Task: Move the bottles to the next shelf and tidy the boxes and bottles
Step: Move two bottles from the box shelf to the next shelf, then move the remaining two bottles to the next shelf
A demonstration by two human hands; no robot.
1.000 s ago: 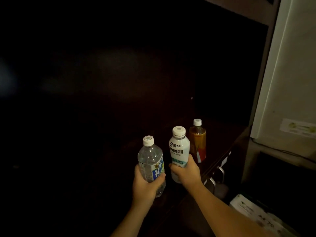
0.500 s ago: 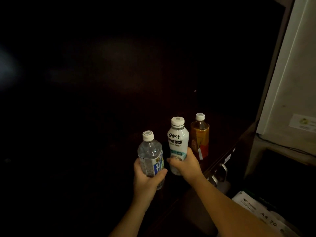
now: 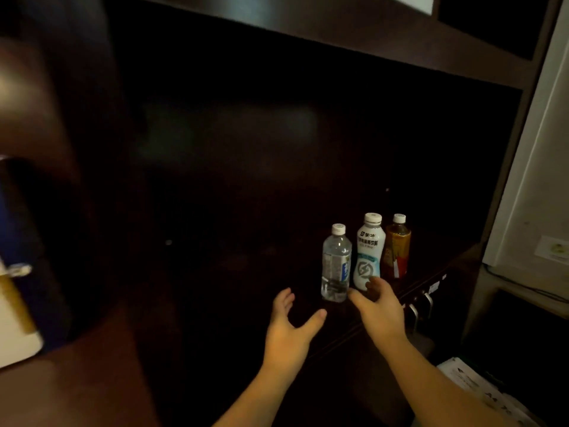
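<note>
**Three bottles in a row on the dark shelf**

Standing upright, white-capped, on the dark wooden shelf (image 3: 308, 309) near its right end. Clear water bottle (image 3: 336, 264) with blue-and-white label, leftmost and nearest the front edge. White milk-drink bottle (image 3: 369, 251) just right of it. Amber tea bottle (image 3: 397, 248) rightmost, close beside the white one. At the far left, blurred, a blue, gold and white box (image 3: 15, 291).

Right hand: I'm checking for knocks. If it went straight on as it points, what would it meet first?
Probably the white milk-drink bottle: the right hand is open, its fingertips overlapping the bottle's base, though depth is unclear.
</note>
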